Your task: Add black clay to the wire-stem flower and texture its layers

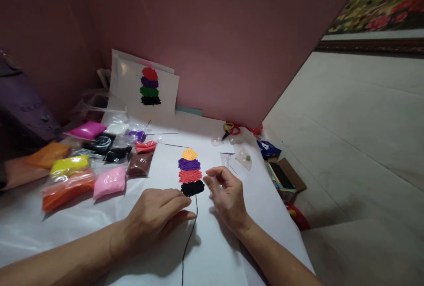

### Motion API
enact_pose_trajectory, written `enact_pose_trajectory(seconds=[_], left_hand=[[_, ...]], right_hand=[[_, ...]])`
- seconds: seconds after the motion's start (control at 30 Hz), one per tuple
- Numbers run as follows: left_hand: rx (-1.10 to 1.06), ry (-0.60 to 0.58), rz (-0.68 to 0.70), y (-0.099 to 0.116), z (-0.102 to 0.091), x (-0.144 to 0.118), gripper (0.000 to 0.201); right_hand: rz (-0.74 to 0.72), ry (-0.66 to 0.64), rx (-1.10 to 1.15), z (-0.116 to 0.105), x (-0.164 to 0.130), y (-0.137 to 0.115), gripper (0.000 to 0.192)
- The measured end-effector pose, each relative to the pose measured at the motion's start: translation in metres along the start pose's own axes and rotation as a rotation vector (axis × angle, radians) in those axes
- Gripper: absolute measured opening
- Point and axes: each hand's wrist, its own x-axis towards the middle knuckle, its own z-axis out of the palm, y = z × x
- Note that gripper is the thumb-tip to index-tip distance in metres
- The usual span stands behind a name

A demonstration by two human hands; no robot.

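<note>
L forearm [56,250] & R forearm [274,250] nearest cam, coming in from the bottom over the white-covered table [274,215]. L hand [150,213] rests on the sheet [162,166], fingertips by L end of the black band [193,188]; its grip is part open, thumb off the fingers, nothing seen in the gap. R hand [230,195] is just beside the band's R end, thumb & index tips close together; can't tell if that grip has a bit of strand. Black strand [183,259] runs from the band down b/w the hands & out of view.

Progress, as I read it: 4 bands on the sheet, yellow [190,154], purple [189,164], coral [190,176], black. Top 3 look done; black looks near full but prob. unfinished, w/ strand hanging loose. Left: apparently that strand; beyond it, can't say. Propped card [126,96] behind has a similar 4-band stack [149,82], seemingly finished. Clay packs [109,183] L, scissors [235,130] back R; no hand on either.
</note>
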Motion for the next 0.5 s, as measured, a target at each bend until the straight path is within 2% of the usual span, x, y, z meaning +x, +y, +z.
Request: enact_pose_trajectory(seconds=[0.1,0.3,0.5], left_hand=[[-0.050,-0.116,-0.006,-0.002,0.007,-0.005,0.020],[-0.036,-0.242,0.030,-0.001,0.011,-0.006,0.027],[-0.035,-0.275,0.038,0.000,0.010,-0.004,0.029]], right_hand=[[0.082,-0.037,0.021,-0.001,0.005,0.004,0.020],[0.146,-0.132,0.061,0.005,0.008,0.011,0.012],[0.119,-0.097,0.037,0.009,0.014,0.015,0.015]])
